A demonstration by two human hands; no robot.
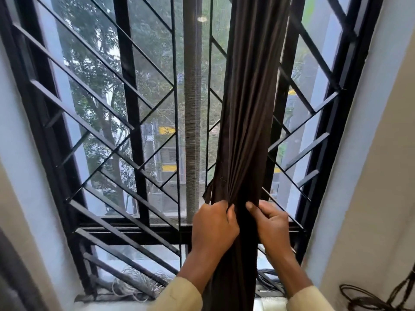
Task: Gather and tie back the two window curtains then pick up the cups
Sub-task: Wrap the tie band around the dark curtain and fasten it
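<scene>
A dark brown curtain (249, 113) hangs bunched into a narrow column in front of the window, right of centre. My left hand (213, 227) grips its left side at about sill height, fingers curled into the folds. My right hand (272, 225) pinches the right side of the same bundle, thumb and fingers closed on the cloth. Below my hands the curtain falls straight down between my forearms. A loose strip of fabric (207, 194) dangles at the left edge of the bundle. No cups are in view, and no second curtain.
Behind the curtain is a black metal window grille (125, 122) with diagonal bars and a mesh screen strip (192, 108). Tangled wire (139, 286) lies on the sill at lower left. Dark cables (368, 297) coil at lower right by the pale wall (377, 176).
</scene>
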